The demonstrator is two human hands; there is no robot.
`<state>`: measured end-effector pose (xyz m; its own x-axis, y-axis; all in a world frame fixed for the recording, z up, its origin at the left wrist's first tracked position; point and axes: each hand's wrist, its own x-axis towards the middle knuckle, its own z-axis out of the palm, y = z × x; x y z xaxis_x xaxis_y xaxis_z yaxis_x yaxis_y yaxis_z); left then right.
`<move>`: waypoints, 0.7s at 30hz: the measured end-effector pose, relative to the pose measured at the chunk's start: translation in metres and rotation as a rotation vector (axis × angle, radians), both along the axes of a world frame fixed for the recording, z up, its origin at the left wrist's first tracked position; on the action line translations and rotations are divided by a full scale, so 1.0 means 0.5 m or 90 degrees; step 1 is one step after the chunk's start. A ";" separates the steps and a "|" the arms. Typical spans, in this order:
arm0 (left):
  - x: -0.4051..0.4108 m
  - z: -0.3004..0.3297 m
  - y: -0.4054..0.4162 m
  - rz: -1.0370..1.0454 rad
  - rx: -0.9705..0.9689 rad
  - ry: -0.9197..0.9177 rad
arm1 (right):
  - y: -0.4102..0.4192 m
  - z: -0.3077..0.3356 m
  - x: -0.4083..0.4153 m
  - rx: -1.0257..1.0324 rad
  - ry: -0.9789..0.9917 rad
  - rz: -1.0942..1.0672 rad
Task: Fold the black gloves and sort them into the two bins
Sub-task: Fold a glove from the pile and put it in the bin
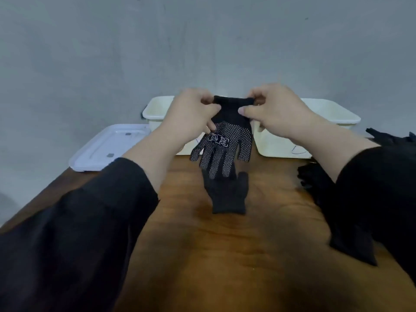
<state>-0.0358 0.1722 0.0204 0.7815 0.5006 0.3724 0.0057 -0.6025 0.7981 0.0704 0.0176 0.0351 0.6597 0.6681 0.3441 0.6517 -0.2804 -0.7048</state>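
Head view looks down on two hands lifted above the desk, holding one dotted glove by its cuff so the fingers hang down toward the wood. Left hand pinches the left corner of the cuff between thumb and fingers; right hand pinches the right corner the same way, so each grip is narrow and closed on the fabric.

Judging by this, the step in hand is the lining-up before a fold: a second glove lies flat on the desk right below, plain side up, cuff toward the person. The next move probably calls for lowering the held glove squarely onto that one, cuffs and fingers matched, without letting the hanging fingers bunch.

Counted: two gloves in play, one held and one lying flat. A pile of gloves sits at the right edge, partly hidden by the sleeve, too tangled to count. Two white bins stand at the far end, a left bin and a right bin, both behind the hands. One white lid lies beside the left bin.
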 end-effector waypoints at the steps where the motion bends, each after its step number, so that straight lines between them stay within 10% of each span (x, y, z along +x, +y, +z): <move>1: 0.006 0.007 0.008 0.005 -0.003 -0.029 | 0.011 0.008 0.004 0.025 -0.023 -0.016; 7: -0.037 -0.058 0.001 0.008 0.140 -0.048 | 0.003 -0.072 -0.017 0.075 -0.157 -0.052; 15: -0.107 -0.313 0.019 -0.168 0.292 0.262 | -0.098 -0.349 -0.075 -0.239 -0.095 0.089; 21: -0.081 -0.322 0.039 0.076 0.217 0.198 | -0.097 -0.366 -0.068 -0.145 -0.047 0.005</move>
